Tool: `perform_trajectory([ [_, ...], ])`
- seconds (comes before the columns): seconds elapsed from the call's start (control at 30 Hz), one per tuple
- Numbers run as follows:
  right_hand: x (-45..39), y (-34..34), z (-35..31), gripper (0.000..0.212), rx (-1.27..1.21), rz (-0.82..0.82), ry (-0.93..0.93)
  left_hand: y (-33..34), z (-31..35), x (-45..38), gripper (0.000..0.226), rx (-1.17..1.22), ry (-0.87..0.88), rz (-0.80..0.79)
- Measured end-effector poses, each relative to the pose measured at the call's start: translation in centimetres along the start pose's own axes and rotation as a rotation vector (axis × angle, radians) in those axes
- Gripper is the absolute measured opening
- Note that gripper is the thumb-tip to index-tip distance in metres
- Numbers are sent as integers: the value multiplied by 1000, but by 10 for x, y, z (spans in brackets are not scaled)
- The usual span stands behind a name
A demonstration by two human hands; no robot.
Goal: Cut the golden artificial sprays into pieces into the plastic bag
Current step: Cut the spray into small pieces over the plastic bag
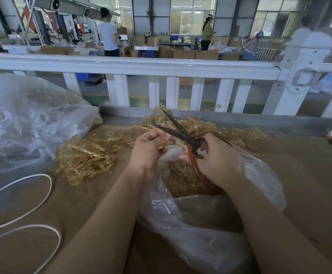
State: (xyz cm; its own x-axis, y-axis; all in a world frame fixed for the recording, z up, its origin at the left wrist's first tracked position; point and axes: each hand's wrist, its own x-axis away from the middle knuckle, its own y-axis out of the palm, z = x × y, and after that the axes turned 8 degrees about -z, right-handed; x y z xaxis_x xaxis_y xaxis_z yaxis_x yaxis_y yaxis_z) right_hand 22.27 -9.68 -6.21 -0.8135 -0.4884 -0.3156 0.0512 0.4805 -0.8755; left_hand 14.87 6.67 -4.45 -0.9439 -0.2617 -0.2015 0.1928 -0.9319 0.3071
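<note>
Head view: plastic bag (259, 175) holds golden pieces (181, 178).

Open scissors (178, 131) over, seemingly, bag (259, 175)

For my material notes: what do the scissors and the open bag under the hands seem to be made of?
Red-handled scissors: dark, dull blades, probably steel; glossy red loops look coated or painted. Clear plastic bag: thin film, see-through, wrinkled, with shiny highlights; golden cut pieces show inside it.
</note>
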Motion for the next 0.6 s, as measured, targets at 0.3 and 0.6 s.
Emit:
perform_trajectory([
  [0.3,3,-3,-2,92,106,85,-32,-4,-4,-2,43,-30,-7,-20],
  [0.6,5,-4,-1,83,156,138,-54,-3,-2,-1,23,-20,-13,-49],
])
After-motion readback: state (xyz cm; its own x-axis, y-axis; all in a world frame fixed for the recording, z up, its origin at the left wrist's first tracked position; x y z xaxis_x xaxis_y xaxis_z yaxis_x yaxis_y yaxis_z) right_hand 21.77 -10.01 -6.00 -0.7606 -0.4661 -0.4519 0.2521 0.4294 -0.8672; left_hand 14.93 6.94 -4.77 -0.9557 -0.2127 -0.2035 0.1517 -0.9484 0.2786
